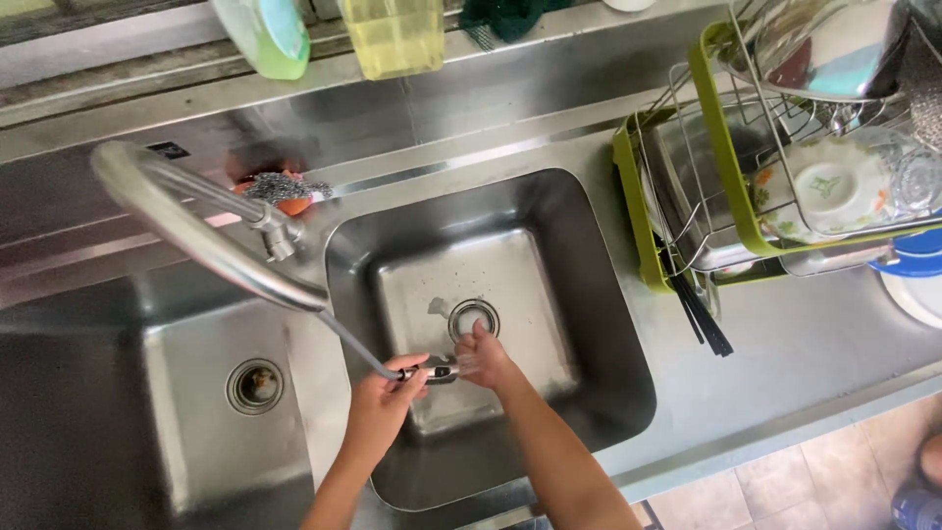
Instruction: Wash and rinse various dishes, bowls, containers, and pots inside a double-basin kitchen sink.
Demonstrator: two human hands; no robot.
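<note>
A small chrome pull-out spray head [439, 372] on a thin grey hose [353, 344] is gripped by the left hand [383, 397], whose fingers are curled closed around its rear end. The hose is seen running up and left into the curved stainless-steel faucet spout [186, 231]. The spray head is held over the near part of the right-hand stainless-steel sink basin [549, 245], just near of its round drain [473, 319]. The right hand [486, 358] is placed at the nozzle, touching it or nearly so; its fingers appear loosely bent, and nothing can be seen held in it, though the blur makes this uncertain. A second steel basin [196, 412] lies to the left. A steel-wool scrubber [285, 186] rests on the far ledge. At the right, a green-framed wire dish rack [726, 157] is filled with a patterned white bowl [834, 186].
</note>
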